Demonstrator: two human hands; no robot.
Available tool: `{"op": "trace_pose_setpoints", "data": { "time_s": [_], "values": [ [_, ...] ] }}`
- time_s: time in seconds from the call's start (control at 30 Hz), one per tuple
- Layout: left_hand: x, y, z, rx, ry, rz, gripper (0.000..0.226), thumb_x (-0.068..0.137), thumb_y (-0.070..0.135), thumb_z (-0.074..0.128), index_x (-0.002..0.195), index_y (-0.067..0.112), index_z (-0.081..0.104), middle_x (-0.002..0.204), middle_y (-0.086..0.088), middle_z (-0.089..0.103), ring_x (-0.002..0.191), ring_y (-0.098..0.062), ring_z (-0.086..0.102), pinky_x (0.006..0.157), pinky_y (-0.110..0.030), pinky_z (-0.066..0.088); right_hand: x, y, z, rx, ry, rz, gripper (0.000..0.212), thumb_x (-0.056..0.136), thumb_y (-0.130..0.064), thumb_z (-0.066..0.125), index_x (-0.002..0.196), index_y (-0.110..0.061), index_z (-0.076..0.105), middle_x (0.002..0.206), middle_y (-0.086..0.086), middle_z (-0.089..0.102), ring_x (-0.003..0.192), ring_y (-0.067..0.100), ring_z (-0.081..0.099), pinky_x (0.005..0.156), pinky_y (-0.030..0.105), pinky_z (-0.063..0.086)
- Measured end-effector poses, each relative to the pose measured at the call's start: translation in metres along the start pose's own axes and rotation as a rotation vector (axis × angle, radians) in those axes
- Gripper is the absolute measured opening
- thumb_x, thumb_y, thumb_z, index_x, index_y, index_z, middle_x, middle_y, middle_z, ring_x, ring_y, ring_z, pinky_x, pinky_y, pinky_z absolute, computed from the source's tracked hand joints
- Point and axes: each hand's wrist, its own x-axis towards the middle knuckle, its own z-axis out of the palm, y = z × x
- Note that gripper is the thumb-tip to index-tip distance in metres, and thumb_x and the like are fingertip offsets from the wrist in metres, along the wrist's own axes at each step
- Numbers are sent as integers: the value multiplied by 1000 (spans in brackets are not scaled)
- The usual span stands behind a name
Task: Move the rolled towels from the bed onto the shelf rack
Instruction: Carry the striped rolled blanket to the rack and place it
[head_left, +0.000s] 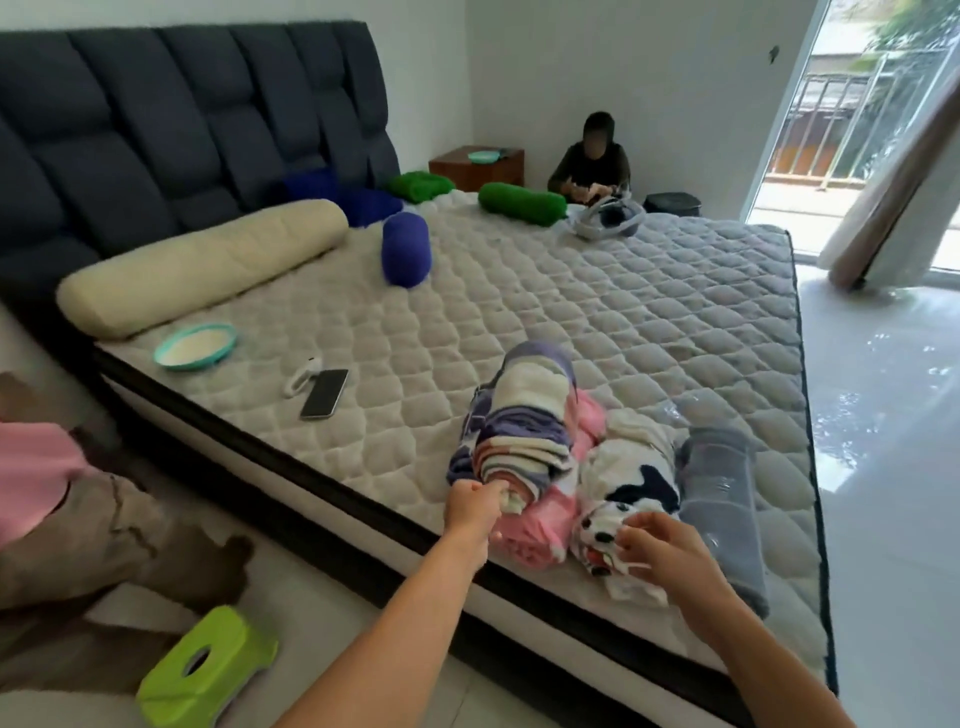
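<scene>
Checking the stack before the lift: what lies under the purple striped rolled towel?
The purple striped towel rests on a pink towel, whose near end and right side show. The rest is covered; anything else beneath cannot be seen.

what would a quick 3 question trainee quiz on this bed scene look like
1. True or false: the left hand grips the end of the purple striped towel roll.
2. The phone lies nearest to: A) the teal bowl B) the green roll C) the grey roll
3. Fill in: the right hand touches the ___ and white patterned towel roll.

Key: 1 true; 2 A; 3 black
</scene>
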Motion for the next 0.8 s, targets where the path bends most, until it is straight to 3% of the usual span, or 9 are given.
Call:
{"op": "trace_pose_setpoints", "data": {
  "time_s": [0.03,0.1,0.17,0.37,0.5,0.6,0.7,0.8],
  "values": [
    [12,5,1,-40,-18,-58,12,89,21,61,87,11,54,87,-8,52,84,-26,50,72,-39,43,18,-3,1,-9,8,10,9,90,0,56,83,-6,58,72,11,61,61,18,57,54,22,48],
    [32,13,2,-105,-42,-200,37,89,25,64,121,11,51,116,-11,54,107,-30,53,81,-47,46,51,-4,1,-25,18,50,6,89,-3,57,85,-6,59,80,15,62,64,21,58,59,28,47],
    [45,22,-3,-133,-75,-295,60,88,30,66,139,16,39,140,-14,45,127,-34,47,90,-55,46,77,-8,5,-33,30,73,2,89,-6,59,89,-7,60,84,15,64,70,23,60,63,32,48],
    [79,37,-10,-126,-103,-456,76,78,44,73,142,19,39,148,-14,41,131,-38,43,92,-64,42,148,-31,34,-68,35,91,1,88,-11,60,89,-10,60,85,12,61,76,22,57,64,32,48],
    [89,50,-8,-96,-45,-525,78,81,49,68,145,18,34,154,-14,32,137,-39,37,99,-65,37,215,-62,52,-193,-15,9,24,84,-15,65,104,-4,60,95,14,62,83,24,58,76,41,50],
    [96,61,-4,-118,27,-526,69,84,48,66,139,13,43,139,-16,49,124,-36,50,94,-62,41,262,-93,68,-324,25,-102,38,84,-26,65,117,-9,58,109,7,60,101,27,59,91,43,48],
    [107,64,12,-144,84,-524,63,82,49,67,129,9,53,91,-11,58,80,-28,58,71,-53,48,305,-114,77,-421,-24,-199,42,87,-22,62,125,-8,52,129,16,52,114,33,53,91,37,44],
    [118,63,31,-196,150,-491,64,81,45,70,131,7,54,90,-11,62,72,-25,56,57,-38,48,343,-125,77,-558,-93,-247,52,87,-26,63,132,-5,47,136,20,45,120,35,50,92,35,41]
  ]
}}
